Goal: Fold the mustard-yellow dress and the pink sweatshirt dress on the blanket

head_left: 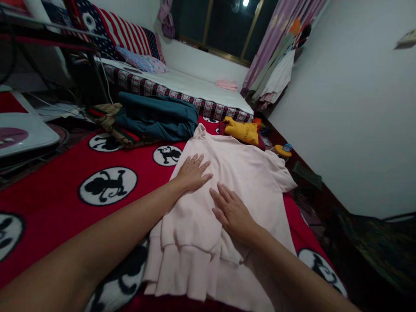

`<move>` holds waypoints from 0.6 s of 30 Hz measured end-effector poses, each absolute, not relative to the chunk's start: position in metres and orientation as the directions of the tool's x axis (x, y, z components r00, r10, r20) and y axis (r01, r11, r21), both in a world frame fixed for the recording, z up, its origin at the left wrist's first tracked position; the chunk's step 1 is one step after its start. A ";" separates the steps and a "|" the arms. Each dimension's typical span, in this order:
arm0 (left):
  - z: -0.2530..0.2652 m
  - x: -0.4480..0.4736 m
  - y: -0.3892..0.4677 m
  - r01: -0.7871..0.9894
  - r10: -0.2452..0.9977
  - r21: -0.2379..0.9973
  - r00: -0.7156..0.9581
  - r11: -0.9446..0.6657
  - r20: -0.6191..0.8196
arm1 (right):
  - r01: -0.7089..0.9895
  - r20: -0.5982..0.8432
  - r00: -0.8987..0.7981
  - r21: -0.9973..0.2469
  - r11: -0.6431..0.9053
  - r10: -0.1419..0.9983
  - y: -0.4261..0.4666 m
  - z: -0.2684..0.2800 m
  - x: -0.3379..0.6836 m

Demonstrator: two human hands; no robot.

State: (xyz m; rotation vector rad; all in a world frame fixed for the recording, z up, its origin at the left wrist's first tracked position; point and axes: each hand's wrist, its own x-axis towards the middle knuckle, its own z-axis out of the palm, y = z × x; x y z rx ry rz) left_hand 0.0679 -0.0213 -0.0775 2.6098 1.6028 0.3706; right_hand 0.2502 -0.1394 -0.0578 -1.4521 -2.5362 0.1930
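A pale pink sweatshirt [247, 169] lies spread on a red blanket [61, 173] printed with black figures in white circles. One of its sleeves is folded in over the body, with the ribbed cuff toward me. My left hand [194, 172] rests flat on the left part of the cloth, fingers spread. Lower and to the right, my right hand [234, 212] lies palm down on the folded part, its fingers stretched out. Neither hand grips the fabric.
Beyond the sweatshirt are a folded teal garment [159, 115] and a yellow garment [242, 130]. A low bed [191, 84] stands below the window. Clothes [276, 76] hang by the right wall. A white stool-like seat [29, 134] and cables are at left.
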 end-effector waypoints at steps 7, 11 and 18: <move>-0.081 0.069 -0.020 0.876 0.887 0.170 0.419 -0.451 0.193 | 0.832 0.605 0.107 -0.489 0.262 0.789 -0.079 -0.022 0.380; -0.081 0.070 -0.019 0.874 0.885 0.175 0.417 -0.453 0.208 | 0.877 0.602 0.460 -0.420 -0.232 0.653 -0.033 -0.016 0.461; -0.084 0.069 -0.019 0.866 0.878 0.199 0.407 -0.459 0.253 | 0.827 0.275 0.497 -0.437 -0.353 0.823 -0.012 -0.034 0.475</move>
